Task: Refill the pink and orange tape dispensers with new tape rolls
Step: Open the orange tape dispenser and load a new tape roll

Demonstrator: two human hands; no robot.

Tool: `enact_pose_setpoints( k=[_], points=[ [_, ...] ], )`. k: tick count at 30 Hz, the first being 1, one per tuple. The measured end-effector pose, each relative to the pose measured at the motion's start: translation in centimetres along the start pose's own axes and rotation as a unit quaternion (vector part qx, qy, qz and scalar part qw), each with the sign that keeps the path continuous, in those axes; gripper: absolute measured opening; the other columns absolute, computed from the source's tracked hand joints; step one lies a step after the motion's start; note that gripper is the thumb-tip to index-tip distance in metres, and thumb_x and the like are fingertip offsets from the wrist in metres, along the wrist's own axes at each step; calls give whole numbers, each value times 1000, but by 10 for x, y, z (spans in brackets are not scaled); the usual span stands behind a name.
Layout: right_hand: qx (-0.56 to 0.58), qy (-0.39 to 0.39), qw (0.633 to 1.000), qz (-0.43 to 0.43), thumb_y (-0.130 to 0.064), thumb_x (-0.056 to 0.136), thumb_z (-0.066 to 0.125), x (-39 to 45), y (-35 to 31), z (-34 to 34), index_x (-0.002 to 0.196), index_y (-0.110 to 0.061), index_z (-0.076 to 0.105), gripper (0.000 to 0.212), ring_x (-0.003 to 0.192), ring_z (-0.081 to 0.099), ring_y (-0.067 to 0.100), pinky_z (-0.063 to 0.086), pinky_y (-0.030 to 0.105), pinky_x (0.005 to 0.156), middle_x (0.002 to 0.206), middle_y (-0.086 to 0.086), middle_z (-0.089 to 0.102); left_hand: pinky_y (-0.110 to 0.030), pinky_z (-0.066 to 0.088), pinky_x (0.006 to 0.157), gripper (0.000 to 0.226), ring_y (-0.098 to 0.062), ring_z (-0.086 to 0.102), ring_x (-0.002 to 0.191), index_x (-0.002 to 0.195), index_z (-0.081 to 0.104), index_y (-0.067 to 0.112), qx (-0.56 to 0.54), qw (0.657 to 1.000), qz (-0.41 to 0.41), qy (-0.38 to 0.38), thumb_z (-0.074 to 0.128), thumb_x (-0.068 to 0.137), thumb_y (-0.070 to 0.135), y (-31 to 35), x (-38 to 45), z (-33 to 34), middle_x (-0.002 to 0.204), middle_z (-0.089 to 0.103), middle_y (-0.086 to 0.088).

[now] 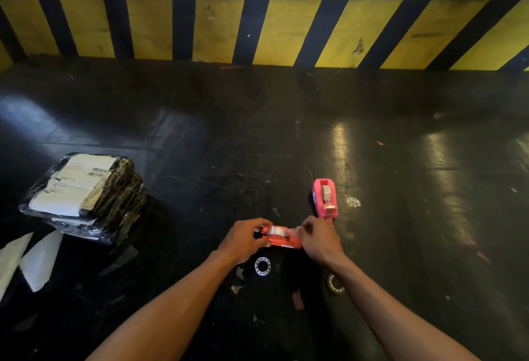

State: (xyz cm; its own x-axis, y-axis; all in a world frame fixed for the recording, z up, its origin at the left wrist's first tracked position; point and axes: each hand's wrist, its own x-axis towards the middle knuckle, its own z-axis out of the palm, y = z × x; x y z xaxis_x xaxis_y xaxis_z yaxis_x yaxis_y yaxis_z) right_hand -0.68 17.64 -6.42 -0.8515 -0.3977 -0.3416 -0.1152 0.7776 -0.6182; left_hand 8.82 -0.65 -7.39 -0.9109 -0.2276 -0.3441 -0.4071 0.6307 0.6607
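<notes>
Orange dispenser [282, 237] lies on the dark floor [229, 146], near centre, clear roll seated. Left hand [243, 239] grip closed on its left end; right hand [319, 236] pinches at its right end, fingertips together. Pink dispenser [325, 199] stands just beyond, right. Empty white core [262, 266] near, another roll [335, 284] under the right wrist. Wrapped parcels [83, 197] far left.

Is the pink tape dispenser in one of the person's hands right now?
No, the pink tape dispenser stands alone on the dark floor; both hands are on the orange tape dispenser.
</notes>
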Motion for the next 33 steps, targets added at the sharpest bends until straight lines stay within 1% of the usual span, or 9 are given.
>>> enact_pose_setpoints(
  k=[3,7,12,17,21,26,29,31,33],
  points=[
    [63,-18,997,26,-28,97,59,-3,15,-9,89,-19,62,12,87,63,15,54,39,79,93,0,65,-45,46,111,52,-18,57,130,137,58,24,2,1000,-1,-1,75,88,18,0,1,0,137,64,-2],
    [86,-37,995,45,-27,98,58,-3,24,-12,85,-23,59,13,80,59,9,41,25,59,89,-4,62,-44,46,111,52,-19,56,131,138,57,24,9,1000,-6,1,74,89,17,1,0,1,138,63,-3],
    [87,-39,993,62,-24,98,59,-1,27,-6,82,-24,57,17,73,60,9,40,24,55,86,0,64,-46,46,112,53,-20,55,133,139,56,25,13,1000,-15,1,74,90,18,2,0,1,140,62,-4],
    [110,-47,989,83,-19,99,58,2,26,7,86,-23,61,14,83,65,16,55,32,70,90,1,66,-47,45,112,53,-21,54,134,140,55,28,22,999,-23,5,73,90,21,2,1,4,141,61,-3],
    [150,-35,978,142,-18,99,59,5,23,17,84,-22,65,17,64,64,13,45,21,48,87,5,68,-47,44,113,53,-21,55,133,141,55,26,24,999,-22,12,72,91,20,2,0,7,140,62,-3],
    [153,-35,974,162,-14,97,61,7,26,19,90,-18,69,12,61,65,13,44,18,44,91,7,70,-47,43,114,55,-23,52,136,144,52,26,28,999,-20,11,71,92,21,3,-1,8,144,60,-4],
    [127,-56,982,131,-5,96,56,7,26,16,108,-15,67,19,82,69,16,51,19,59,107,7,68,-43,44,113,62,-20,54,135,152,42,30,19,1000,-13,-19,65,96,16,-1,-2,5,154,50,-5],
    [108,2,991,77,2,93,53,5,27,14,117,-13,62,30,101,61,19,48,27,78,120,9,63,-34,52,100,74,-16,62,120,157,27,36,-11,998,-8,-64,57,96,6,-10,-6,3,162,37,-5],
    [99,68,993,-11,1,92,52,0,26,13,122,-14,58,34,110,55,21,43,29,86,128,11,57,-40,50,106,81,-23,56,131,159,18,40,-48,998,-15,-46,52,95,2,-23,-12,3,167,25,-3]
  ],
)
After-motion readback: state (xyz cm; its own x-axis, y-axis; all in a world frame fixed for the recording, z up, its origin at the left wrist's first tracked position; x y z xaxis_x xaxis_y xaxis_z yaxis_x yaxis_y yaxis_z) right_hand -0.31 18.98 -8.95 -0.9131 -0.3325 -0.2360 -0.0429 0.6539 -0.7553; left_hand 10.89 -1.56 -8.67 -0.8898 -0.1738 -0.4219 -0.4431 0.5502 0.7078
